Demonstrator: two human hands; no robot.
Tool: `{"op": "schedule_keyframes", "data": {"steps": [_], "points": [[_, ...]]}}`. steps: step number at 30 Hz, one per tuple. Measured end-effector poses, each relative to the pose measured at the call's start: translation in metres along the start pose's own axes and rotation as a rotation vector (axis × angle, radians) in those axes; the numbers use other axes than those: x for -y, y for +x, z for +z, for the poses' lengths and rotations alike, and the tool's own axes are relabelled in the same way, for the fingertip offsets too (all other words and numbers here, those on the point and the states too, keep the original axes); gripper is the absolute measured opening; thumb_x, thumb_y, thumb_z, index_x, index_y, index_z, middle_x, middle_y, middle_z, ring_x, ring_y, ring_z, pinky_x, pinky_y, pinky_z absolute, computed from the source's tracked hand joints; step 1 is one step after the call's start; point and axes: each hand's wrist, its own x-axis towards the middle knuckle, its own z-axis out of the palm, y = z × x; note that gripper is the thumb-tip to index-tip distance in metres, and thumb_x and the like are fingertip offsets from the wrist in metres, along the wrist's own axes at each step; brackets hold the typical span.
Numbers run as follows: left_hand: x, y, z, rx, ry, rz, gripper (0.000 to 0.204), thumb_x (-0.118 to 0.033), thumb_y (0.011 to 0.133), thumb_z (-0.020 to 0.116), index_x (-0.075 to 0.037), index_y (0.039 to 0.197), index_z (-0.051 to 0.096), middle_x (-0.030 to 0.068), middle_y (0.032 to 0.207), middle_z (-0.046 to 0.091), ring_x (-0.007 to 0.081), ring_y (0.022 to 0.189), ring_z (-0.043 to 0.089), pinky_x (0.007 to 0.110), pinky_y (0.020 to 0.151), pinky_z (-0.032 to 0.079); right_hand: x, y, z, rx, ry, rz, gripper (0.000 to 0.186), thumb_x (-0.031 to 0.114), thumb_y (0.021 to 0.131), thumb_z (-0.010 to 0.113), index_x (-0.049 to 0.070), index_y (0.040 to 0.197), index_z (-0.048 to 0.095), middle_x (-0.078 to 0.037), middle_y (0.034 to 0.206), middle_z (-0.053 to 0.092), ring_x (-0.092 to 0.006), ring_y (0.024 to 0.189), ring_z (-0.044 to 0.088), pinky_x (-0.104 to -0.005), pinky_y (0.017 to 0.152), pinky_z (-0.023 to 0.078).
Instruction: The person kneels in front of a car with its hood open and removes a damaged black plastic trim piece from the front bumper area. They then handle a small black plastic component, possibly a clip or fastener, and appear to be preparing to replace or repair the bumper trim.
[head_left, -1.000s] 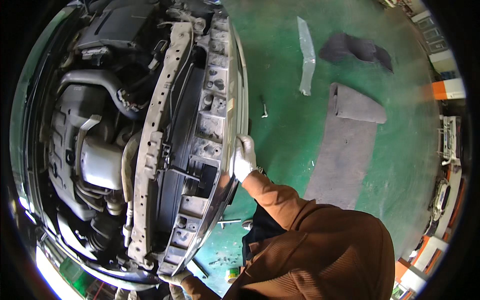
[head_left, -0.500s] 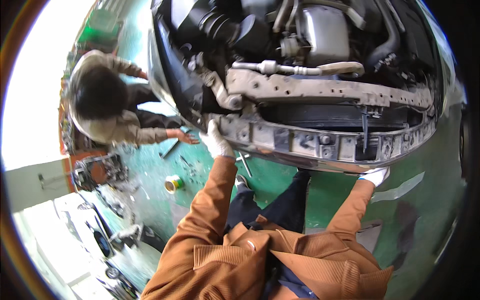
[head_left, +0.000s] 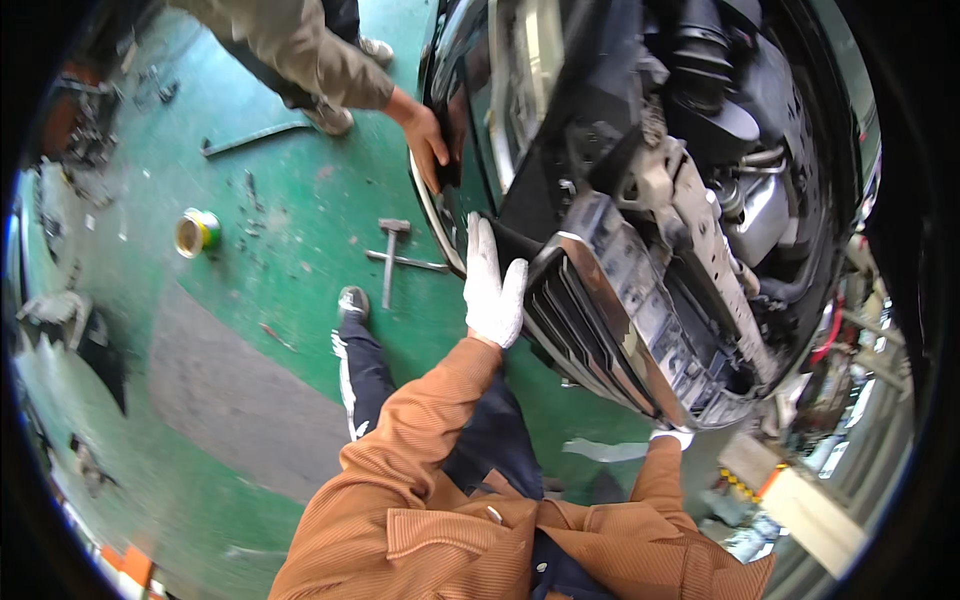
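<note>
My left hand (head_left: 493, 295), in a white glove, lies with its fingers stretched out against the black front bumper (head_left: 455, 215) beside the grille (head_left: 580, 318). My right hand (head_left: 673, 436), also gloved in white, is at the lower edge of the car's front, at the far end of the grille; its fingers are hidden behind that edge. Between my hands runs the grille's shiny upper trim (head_left: 615, 335). Behind it sits the pale, dusty radiator support (head_left: 700, 220) in the uncovered engine bay. A co-worker's bare hand (head_left: 425, 145) rests on the bumper's side, below the headlight (head_left: 515, 90).
On the green floor lie a hammer (head_left: 388, 275) crossing a metal bar, a long dark bar (head_left: 255, 138), a round tin (head_left: 197, 233) and scattered small parts. A grey mat (head_left: 235, 390) is spread at the left. A pale board (head_left: 805, 510) stands at the right.
My view has swung left, so the car now appears turned and farther right. My left hand has gone from gripping the front's corner to lying flat. The co-worker's hand now touches the bumper.
</note>
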Motion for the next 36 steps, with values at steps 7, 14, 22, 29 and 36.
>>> {"op": "schedule_keyframes", "data": {"steps": [7,14,22,29,36], "points": [[0.039,0.036,-0.013,-0.117,-0.061,0.236,0.06,-0.02,0.105,0.057,0.002,0.159,0.04,0.0258,0.166,0.035,0.0424,0.154,0.035,0.043,0.126,0.028,0.023,-0.054,0.013,0.02,-0.166,-0.041,0.047,0.038,0.107,0.046,0.004,0.137,0.06,-0.011,0.134,0.064,-0.0309,0.112,0.064,-0.0483,0.098,0.053],[0.052,0.115,-0.019,-0.604,-0.06,0.354,0.055,0.002,0.089,0.059,0.003,0.144,0.057,0.0273,0.149,0.054,0.0489,0.141,0.05,0.053,0.121,0.035,0.018,-0.081,0.013,-0.02,-0.257,-0.031,0.045,0.036,0.107,0.046,0.004,0.135,0.06,-0.011,0.131,0.064,-0.0312,0.11,0.064,-0.0483,0.097,0.053],[0.039,0.143,-0.011,-0.39,-0.137,0.385,0.053,0.002,0.086,0.057,0.004,0.138,0.059,0.0273,0.144,0.059,0.0483,0.137,0.052,0.054,0.12,0.037,0.008,-0.088,0.02,-0.018,-0.292,0.002,0.042,0.034,0.107,0.047,0.003,0.132,0.06,-0.012,0.129,0.064,-0.0316,0.109,0.065,-0.0484,0.096,0.053],[0.031,0.188,-0.026,-0.499,-0.077,0.448,0.042,-0.003,0.105,0.048,0.002,0.146,0.056,0.0212,0.148,0.059,0.0352,0.14,0.055,0.043,0.121,0.037,-0.014,-0.082,0.024,-0.005,-0.241,0.05,0.04,0.033,0.106,0.047,0.003,0.13,0.06,-0.012,0.126,0.064,-0.0319,0.108,0.065,-0.0484,0.095,0.053],[0.024,0.21,-0.032,-0.497,-0.037,0.338,0.043,-0.006,0.103,0.051,0.0,0.146,0.057,0.0225,0.145,0.059,0.0377,0.137,0.055,0.045,0.118,0.039,-0.021,-0.074,0.059,0.025,-0.254,0.072,0.038,0.032,0.106,0.047,0.003,0.128,0.06,-0.013,0.124,0.064,-0.0323,0.107,0.065,-0.0484,0.094,0.053]]}}
